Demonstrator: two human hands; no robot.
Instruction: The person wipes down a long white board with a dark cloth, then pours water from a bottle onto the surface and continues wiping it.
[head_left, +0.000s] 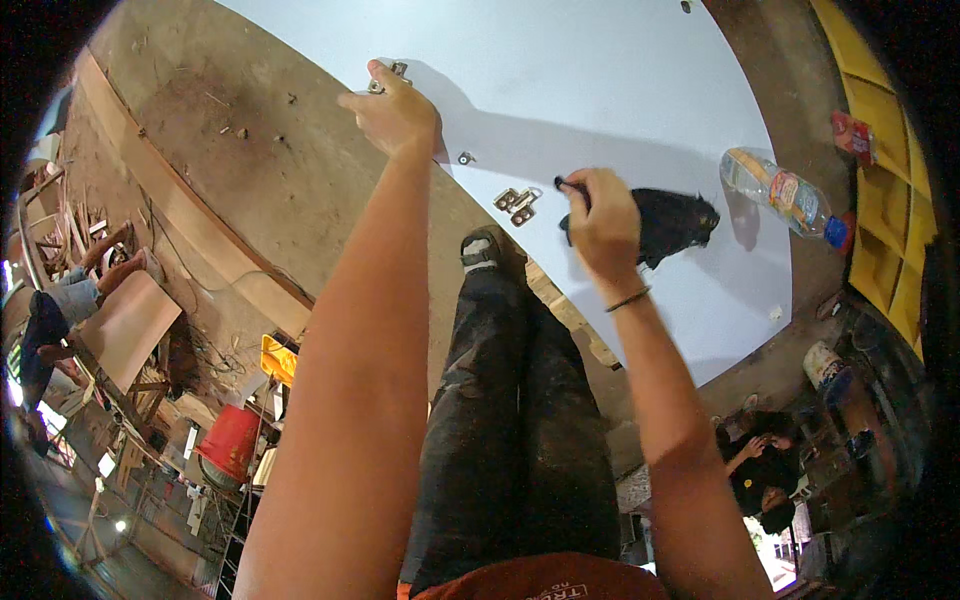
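At the near edge of a white panel (570, 90), my left hand (401, 116) holds a metal cabinet hinge (397, 73), its thumb and fingers around it. The hand partly hides this hinge. My right hand (606, 225) is over the panel, pinching a small dark piece (560, 182) too small to make out. Behind that hand lies a black plastic bag (675, 221), partly covered by it. Another metal cabinet hinge (517, 205) lies on the panel, left of my right hand. A small round fitting (466, 157) rests between my two hands, near the panel's edge.
On the right, a plastic bottle (787, 195) with a blue cap lies on its side, near a yellow slatted object (885, 202) and a red packet (853, 137). A long wooden board (187, 202) lies left. People sit at far left and lower right. A red bucket (229, 442) stands lower left.
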